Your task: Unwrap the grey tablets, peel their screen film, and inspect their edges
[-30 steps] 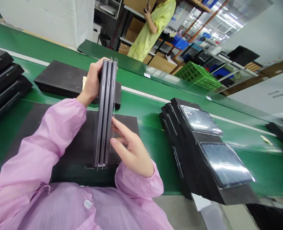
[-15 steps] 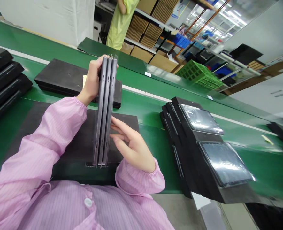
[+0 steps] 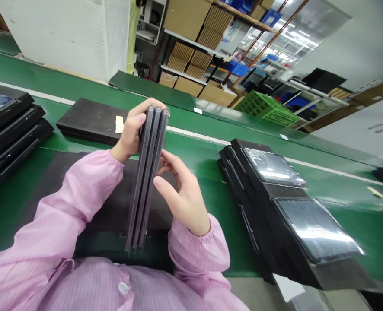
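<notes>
I hold a bundle of three thin grey tablets on edge, upright over a black foam tray in front of me. My left hand wraps round the far top end of the bundle, fingers closed over it. My right hand presses against the right face of the bundle, fingers curled onto its side. Both sleeves are pink. The lower end of the tablets hangs just above the tray.
A stack of black foam trays with wrapped tablets sits at my right on the green belt. More stacked trays lie at the left. A flat black tray lies behind. A green crate and shelves stand beyond.
The tablet bundle has lifted slightly and tilted, its lower end nearer me. My right hand slid up along its right face. The person in yellow walked left, almost out of view.
</notes>
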`<act>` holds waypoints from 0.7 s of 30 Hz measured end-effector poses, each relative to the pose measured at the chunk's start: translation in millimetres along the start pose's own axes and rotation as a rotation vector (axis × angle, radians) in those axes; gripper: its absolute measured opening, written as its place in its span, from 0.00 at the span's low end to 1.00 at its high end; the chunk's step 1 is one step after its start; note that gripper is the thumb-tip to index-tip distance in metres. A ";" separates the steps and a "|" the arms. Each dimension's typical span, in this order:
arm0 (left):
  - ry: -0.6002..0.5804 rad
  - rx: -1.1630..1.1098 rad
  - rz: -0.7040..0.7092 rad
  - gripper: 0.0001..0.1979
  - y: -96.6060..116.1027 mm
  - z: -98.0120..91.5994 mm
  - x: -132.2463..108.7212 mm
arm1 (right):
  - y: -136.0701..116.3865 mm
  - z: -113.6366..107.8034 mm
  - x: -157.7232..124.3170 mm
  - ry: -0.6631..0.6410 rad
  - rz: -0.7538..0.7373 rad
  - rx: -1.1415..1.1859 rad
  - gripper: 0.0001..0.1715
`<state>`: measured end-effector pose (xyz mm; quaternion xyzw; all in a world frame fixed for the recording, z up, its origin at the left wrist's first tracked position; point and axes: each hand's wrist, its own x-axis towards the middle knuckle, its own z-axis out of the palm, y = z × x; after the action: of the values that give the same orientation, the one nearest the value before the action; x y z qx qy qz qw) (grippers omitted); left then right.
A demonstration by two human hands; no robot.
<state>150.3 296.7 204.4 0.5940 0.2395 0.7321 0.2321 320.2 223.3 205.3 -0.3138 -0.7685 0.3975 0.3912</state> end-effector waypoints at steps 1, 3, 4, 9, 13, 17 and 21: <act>-0.021 -0.001 -0.009 0.28 5.0 1.7 -2.2 | -4.4 -1.7 4.0 0.017 -0.024 -0.004 0.29; -0.049 0.001 -0.017 0.28 12.0 4.4 -6.5 | -10.9 -5.7 12.4 0.041 -0.067 0.019 0.31; -0.056 0.002 -0.011 0.28 14.2 5.5 -8.6 | -12.7 -8.0 16.4 0.047 -0.081 0.038 0.31; -0.094 -0.018 0.123 0.24 18.1 7.9 -13.0 | -14.0 -15.7 25.3 0.041 -0.110 0.092 0.31; -0.158 -0.050 0.160 0.21 21.1 9.9 -11.8 | -23.4 -2.4 11.2 0.075 -0.047 0.022 0.38; -0.012 0.009 0.140 0.19 14.2 15.3 -21.8 | -33.5 21.4 -9.5 0.192 0.061 -0.197 0.47; 0.355 -0.016 -0.294 0.17 -5.5 16.0 -40.3 | -35.0 29.8 -24.8 0.291 0.015 -0.247 0.38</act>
<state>173.8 277.0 173.2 0.4126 0.3550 0.7852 0.2952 301.2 175.7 215.3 -0.4191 -0.7446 0.2534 0.4536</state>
